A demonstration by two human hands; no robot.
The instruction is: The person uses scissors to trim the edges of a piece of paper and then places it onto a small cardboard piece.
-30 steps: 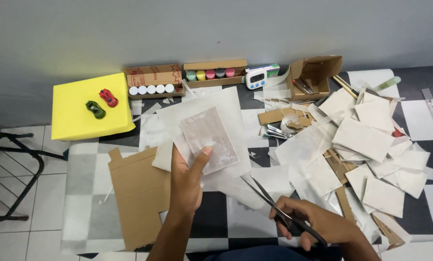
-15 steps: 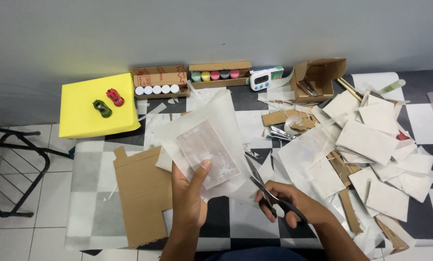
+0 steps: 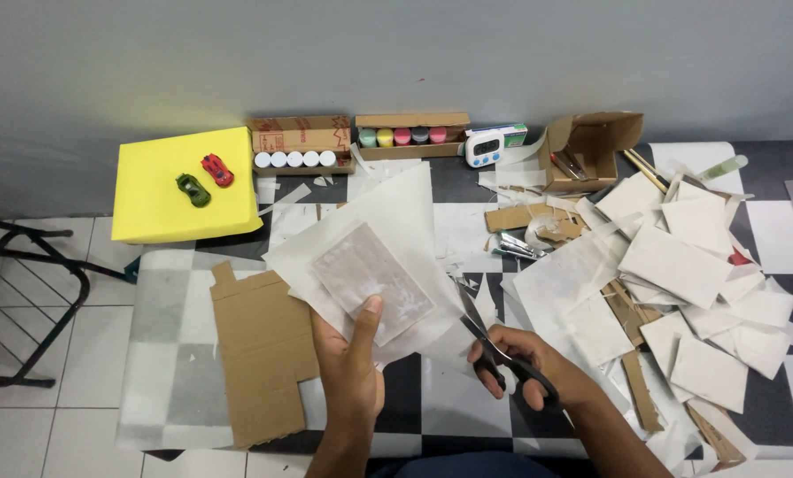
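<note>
My left hand (image 3: pixel 350 367) holds up a large white sheet of paper (image 3: pixel 370 252) with a paler rectangular piece stuck to its middle, thumb pressed on the sheet's lower part. My right hand (image 3: pixel 525 367) grips black-handled scissors (image 3: pixel 485 332), whose blades point up and left and meet the sheet's right edge. Both hands are over the near edge of a black-and-white checkered table (image 3: pixel 773 235).
A flat brown cardboard cut-out (image 3: pixel 259 350) lies left of my left hand. A heap of white paper pieces (image 3: pixel 680 274) covers the right side. At the back stand a yellow foam block (image 3: pixel 170 190) with two toy cars, two boxes of paint pots (image 3: pixel 410 137), a small timer (image 3: pixel 485 146) and an open carton (image 3: pixel 591 146).
My right hand has brought the scissors up and left, from low at the table's near edge to the sheet's right edge. My left hand has lifted and tilted the sheet.
</note>
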